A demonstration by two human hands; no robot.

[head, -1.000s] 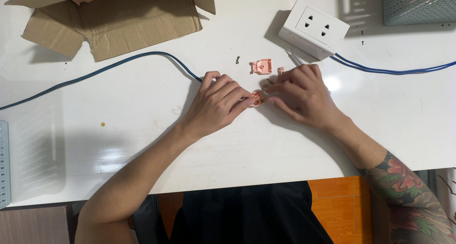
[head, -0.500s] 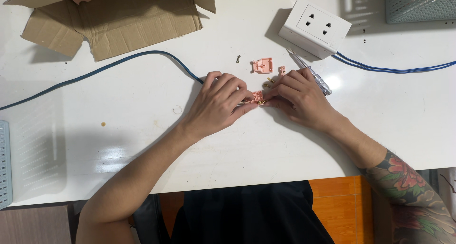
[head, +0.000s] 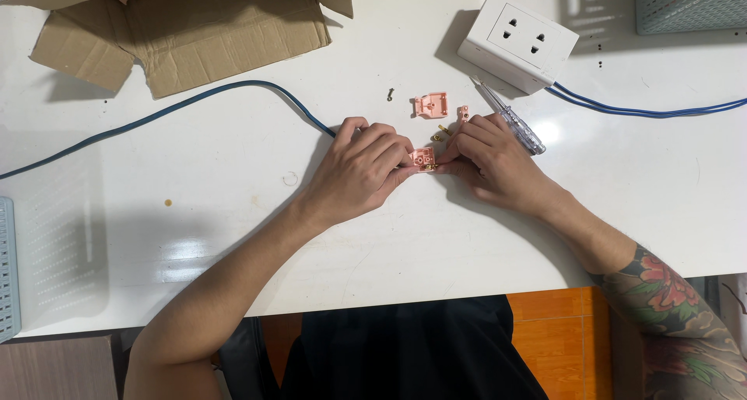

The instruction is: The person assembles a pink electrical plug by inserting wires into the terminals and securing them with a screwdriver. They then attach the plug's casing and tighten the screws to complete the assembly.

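1. While both hands meet over it, the pink plug body lies on the white table, just below the loose pink cover and at the end of the blue cable that runs in from the left.
2. The left hand has its fingers curled together and pinches the plug body from its left side, over the spot where the cable meets the plug.
3. The right hand pinches the plug body from its right side with bunched fingertips; whether it holds a small part as well I cannot tell.
4. To do this step well, I judge that the plug body should stay flat on the table, one hand bracing while the other works, since the brass parts are small and slip easily.
5. A tiny screw lies left of the cover and a small pink piece lies right of it; sweeping a wrist across them could scatter them.
6. A clear-handled tester screwdriver rests just right of the plug body, touching the right hand's knuckles.
7. Further up-right of the plug body stands a white socket box with thin blue wires; up-left lies an open cardboard box.
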